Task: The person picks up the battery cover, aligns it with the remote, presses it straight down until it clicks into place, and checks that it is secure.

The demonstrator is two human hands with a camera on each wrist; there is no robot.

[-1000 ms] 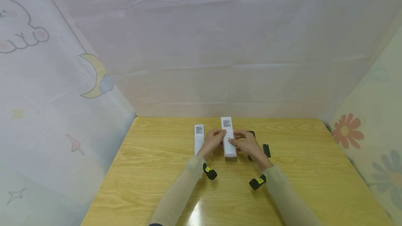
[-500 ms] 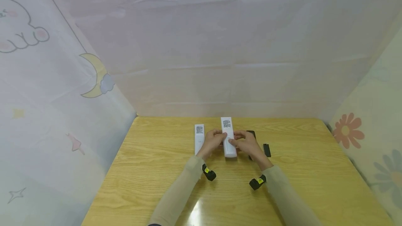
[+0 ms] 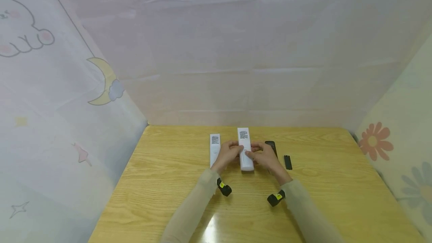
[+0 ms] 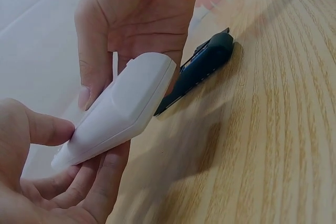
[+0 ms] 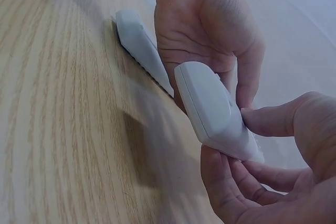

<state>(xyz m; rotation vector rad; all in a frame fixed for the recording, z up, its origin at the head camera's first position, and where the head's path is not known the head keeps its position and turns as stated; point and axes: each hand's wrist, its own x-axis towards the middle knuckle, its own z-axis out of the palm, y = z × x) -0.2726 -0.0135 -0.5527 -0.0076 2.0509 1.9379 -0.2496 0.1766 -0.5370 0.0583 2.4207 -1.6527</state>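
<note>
One remote (image 3: pixel 244 141), gripped from both sides! Head view: left hand (image 3: pixel 229 155) and right hand (image 3: pixel 266 157) pinch it, fingers curled snugly, thumbs on its back; its long axis runs straight away from the person, printed end toward the backdrop (image 3: pixel 202 66). A second remote (image 3: pixel 214 150) lies to its left, a black remote (image 3: pixel 272 147) and black strip (image 3: pixel 288 162) to its right. Left wrist view: held above the table (image 4: pixel 273 129), it slants, blunt end upper right. Right wrist view: it slants the other way, blunt end upper left, fingers beneath, thumb on top.
</note>
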